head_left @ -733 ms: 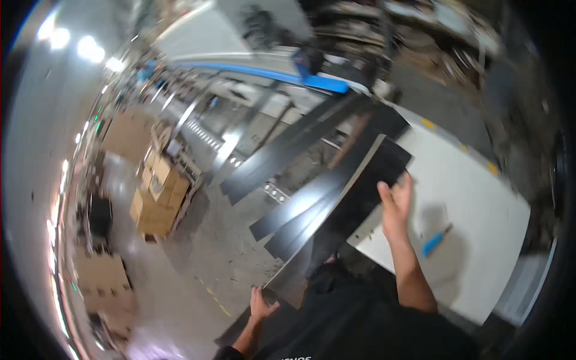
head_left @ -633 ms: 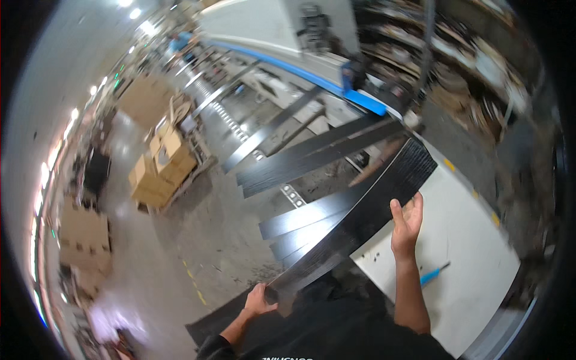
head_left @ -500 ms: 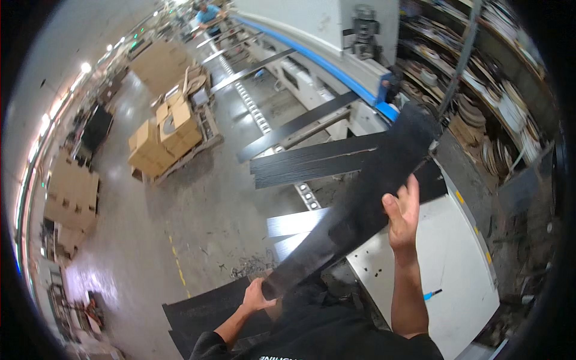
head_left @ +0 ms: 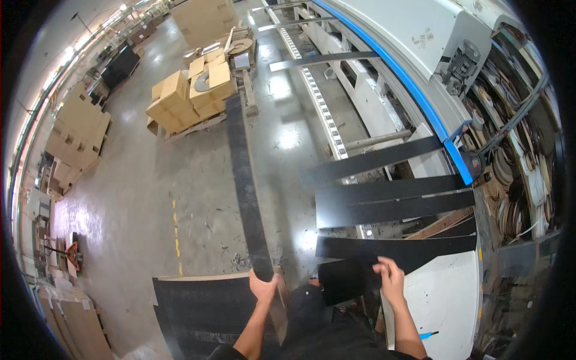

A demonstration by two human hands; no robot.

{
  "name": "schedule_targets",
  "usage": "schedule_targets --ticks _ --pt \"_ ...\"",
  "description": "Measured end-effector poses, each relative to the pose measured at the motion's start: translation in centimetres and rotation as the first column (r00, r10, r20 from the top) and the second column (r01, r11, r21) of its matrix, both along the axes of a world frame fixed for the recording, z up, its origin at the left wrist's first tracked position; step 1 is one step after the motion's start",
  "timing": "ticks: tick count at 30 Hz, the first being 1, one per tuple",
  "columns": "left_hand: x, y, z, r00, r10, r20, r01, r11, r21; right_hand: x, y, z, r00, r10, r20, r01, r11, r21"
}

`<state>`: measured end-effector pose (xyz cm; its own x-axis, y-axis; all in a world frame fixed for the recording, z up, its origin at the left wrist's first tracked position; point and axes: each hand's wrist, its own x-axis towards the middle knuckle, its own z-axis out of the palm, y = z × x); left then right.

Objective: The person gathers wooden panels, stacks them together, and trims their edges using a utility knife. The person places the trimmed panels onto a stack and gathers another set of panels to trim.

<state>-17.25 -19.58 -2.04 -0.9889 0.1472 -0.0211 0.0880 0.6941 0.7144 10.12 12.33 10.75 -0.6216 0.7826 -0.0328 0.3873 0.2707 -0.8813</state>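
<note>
My left hand (head_left: 264,285) is closed around the near part of a long, narrow black board (head_left: 245,180) with a bare, light-coloured edge. The board stretches away from me over the floor, its near end low beside my body. My right hand (head_left: 391,279) is raised over the white tabletop's edge with bent fingers apart and nothing in them. Close to it are a dark panel (head_left: 345,281) and a black board (head_left: 414,247) lying at the tabletop's far side. At lower left, beside my left forearm, lies a stack of wide black panels (head_left: 204,303).
Several black boards (head_left: 390,210) rest across the supports of a long machine with a blue rail (head_left: 414,87). A blue-handled tool (head_left: 427,335) lies on the white tabletop (head_left: 447,294). Cardboard boxes (head_left: 174,102) sit on a pallet; crowded shelves (head_left: 516,120) stand at right.
The long board has swung left, from across the machine side to over the floor. My right hand has come off it and moved lower; my left hand keeps its grip. The view has shifted too.
</note>
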Motion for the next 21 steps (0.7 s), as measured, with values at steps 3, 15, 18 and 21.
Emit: schedule_targets --ticks 3,15,18,21 --pt "-8.6 2.5 -0.7 0.986 0.103 -0.127 -0.104 0.995 0.006 6.1 -1.7 -1.8 0.984 -0.145 0.103 0.156 0.981 -0.112" --pt "-55.5 24.0 25.5 0.898 0.12 -0.424 -0.26 0.921 -0.29 19.2 -6.3 -6.2 0.741 -0.667 0.073 0.671 0.731 -0.123" --pt "-48.0 31.6 19.5 0.797 -0.268 -0.541 0.159 0.957 -0.241 18.8 -9.7 -10.1 0.615 -0.788 0.015 0.746 0.576 -0.335" --pt "-30.9 34.8 9.6 0.591 -0.653 -0.474 0.684 0.717 -0.135 17.1 -13.0 -14.2 0.631 -0.772 0.074 0.725 0.554 -0.41"
